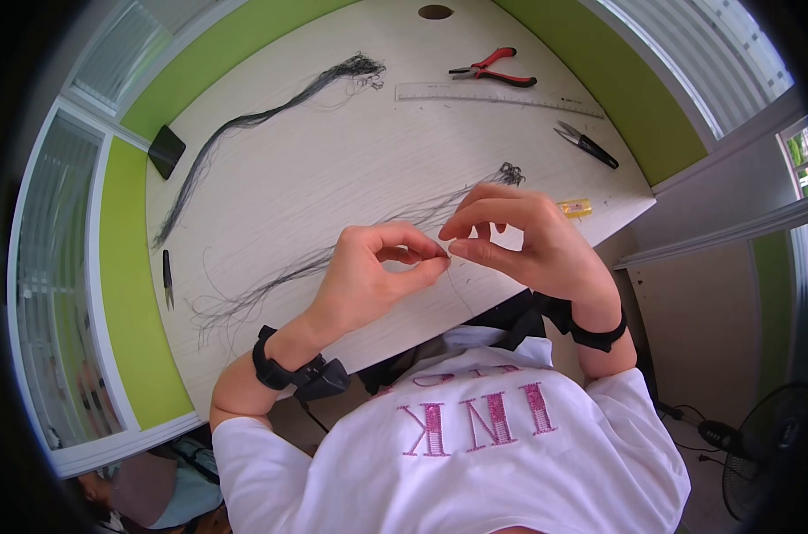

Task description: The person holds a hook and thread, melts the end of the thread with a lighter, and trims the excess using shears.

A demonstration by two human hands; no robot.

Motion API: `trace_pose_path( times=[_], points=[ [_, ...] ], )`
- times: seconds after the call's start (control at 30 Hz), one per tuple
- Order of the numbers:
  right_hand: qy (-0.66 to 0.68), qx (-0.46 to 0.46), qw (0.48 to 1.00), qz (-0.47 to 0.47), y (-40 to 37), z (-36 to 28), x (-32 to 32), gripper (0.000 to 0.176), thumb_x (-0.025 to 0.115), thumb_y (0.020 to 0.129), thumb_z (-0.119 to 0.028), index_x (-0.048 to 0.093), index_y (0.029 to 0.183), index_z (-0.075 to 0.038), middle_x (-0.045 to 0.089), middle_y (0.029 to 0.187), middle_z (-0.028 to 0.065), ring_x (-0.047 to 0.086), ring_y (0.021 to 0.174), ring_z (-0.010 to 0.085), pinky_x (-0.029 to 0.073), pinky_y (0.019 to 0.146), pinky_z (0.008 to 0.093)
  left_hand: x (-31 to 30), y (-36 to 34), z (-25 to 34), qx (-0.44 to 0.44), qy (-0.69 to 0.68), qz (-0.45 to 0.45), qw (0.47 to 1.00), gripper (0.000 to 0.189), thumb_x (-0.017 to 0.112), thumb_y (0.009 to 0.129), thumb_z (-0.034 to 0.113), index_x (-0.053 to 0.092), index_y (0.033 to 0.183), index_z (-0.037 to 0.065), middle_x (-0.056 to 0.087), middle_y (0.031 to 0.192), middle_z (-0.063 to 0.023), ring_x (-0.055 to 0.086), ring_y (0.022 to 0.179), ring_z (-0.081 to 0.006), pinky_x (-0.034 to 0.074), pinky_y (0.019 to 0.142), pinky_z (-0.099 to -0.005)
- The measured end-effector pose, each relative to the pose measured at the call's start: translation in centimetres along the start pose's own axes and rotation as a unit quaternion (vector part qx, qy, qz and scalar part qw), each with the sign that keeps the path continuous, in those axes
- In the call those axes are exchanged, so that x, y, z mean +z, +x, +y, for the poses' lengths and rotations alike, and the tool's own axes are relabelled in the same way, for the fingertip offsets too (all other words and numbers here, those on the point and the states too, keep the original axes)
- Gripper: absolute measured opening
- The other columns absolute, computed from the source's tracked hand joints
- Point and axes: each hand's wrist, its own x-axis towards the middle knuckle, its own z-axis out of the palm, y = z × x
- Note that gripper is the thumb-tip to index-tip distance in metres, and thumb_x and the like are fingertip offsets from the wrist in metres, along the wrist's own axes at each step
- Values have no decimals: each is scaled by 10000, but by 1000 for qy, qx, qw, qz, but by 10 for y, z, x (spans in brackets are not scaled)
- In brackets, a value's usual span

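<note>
My left hand (pixel 368 276) is closed in a pinch, thumb and forefinger pressed together on a thin thread (pixel 462 292) that hangs toward the table edge. Facing it, my right hand (pixel 533 242) has its thumb and forefinger tips nearly together, right beside the left fingertips; what lies between them is too small to make out. Beneath both hands stretches a bundle of dark fine strands (pixel 284 283). Its far end, by my right knuckles, carries a cluster of small dark loops or hooks (pixel 510 173), and its near-left end fans out loosely.
A second dark strand bundle (pixel 266 116) curves across the back left of the table (pixel 351 169). Red-handled pliers (pixel 496 68), a clear ruler (pixel 497 94), black snips (pixel 587 145) and a yellow object (pixel 575 208) lie at right. Leftward are another black snips (pixel 167 278) and a dark phone-like slab (pixel 165 152).
</note>
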Motion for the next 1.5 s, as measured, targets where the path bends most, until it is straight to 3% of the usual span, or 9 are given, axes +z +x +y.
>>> trace_pose_path(
  times=[0.13, 0.2, 0.33, 0.4, 0.53, 0.83, 1.27, 1.33, 1.5],
  points=[
    [-67, 42, 994, 76, -19, 9, -24, 156, 690, 739, -48, 671, 893, -53, 610, 807, 44, 569, 728, 168, 431, 657, 283, -2, 0, 3, 2, -41, 39, 998, 111, 681, 792, 103, 674, 830, -1, 661, 781, -30, 612, 754, -89, 478, 711, -224],
    [-334, -28, 930, 152, -34, 29, -33, 196, 684, 729, -3, 653, 915, -58, 601, 854, 78, 579, 710, 195, 459, 634, 317, -3, 0, 6, 2, -43, 55, 998, 101, 680, 796, 97, 673, 826, 1, 660, 788, -30, 613, 760, -90, 478, 709, -221],
    [-244, -14, 951, 192, -46, 32, -35, 211, 679, 730, 26, 643, 923, -49, 599, 867, 78, 581, 733, 197, 468, 641, 311, -1, 1, 10, -25, -64, 59, 996, 63, 650, 798, 17, 643, 837, -32, 608, 813, -36, 550, 795, -97, 449, 783, -247],
    [-113, -56, 981, 148, -39, 21, -16, 204, 675, 739, 24, 638, 930, -38, 596, 861, 80, 581, 750, 199, 471, 628, 298, 2, 1, 6, -25, -63, 49, 997, 59, 649, 797, 12, 642, 837, -31, 609, 816, -40, 553, 799, -102, 447, 788, -252],
    [-39, -98, 980, 168, -20, 8, 14, 169, 675, 741, 19, 630, 898, -22, 590, 826, 74, 575, 743, 193, 460, 599, 282, 4, -3, 2, 53, -23, 64, 996, 94, 680, 790, 77, 673, 828, -9, 653, 831, -47, 596, 773, -101, 467, 746, -237],
    [-82, -179, 970, 144, -6, 12, 21, 162, 691, 713, -7, 589, 828, -57, 573, 773, 42, 513, 685, 201, 385, 613, 316, 3, -3, 5, 50, -72, 65, 994, 76, 666, 791, 37, 667, 836, -24, 650, 835, -50, 587, 773, -93, 464, 733, -238],
    [-47, -113, 985, 117, -14, 15, 23, 150, 600, 768, 33, 500, 857, -35, 495, 785, 76, 485, 729, 241, 363, 668, 329, 5, -4, 4, 71, -75, 96, 990, 30, 662, 782, 2, 650, 806, -10, 634, 814, -37, 543, 745, -77, 431, 705, -224],
    [-77, -70, 979, 177, -20, 24, 7, 155, 610, 756, 41, 510, 846, -35, 516, 802, 79, 496, 732, 247, 377, 670, 333, 2, -3, 5, 69, -84, 104, 989, 32, 662, 785, 6, 651, 811, -9, 632, 808, -35, 543, 736, -74, 430, 700, -221],
    [-314, 6, 934, 171, -50, 45, -34, 204, 679, 714, -18, 582, 888, -59, 570, 886, 62, 530, 847, 252, 401, 752, 355, 1, -2, 3, 76, -98, 112, 986, 41, 662, 796, 13, 654, 831, -6, 628, 796, -33, 550, 721, -70, 436, 692, -216]
  ],
)
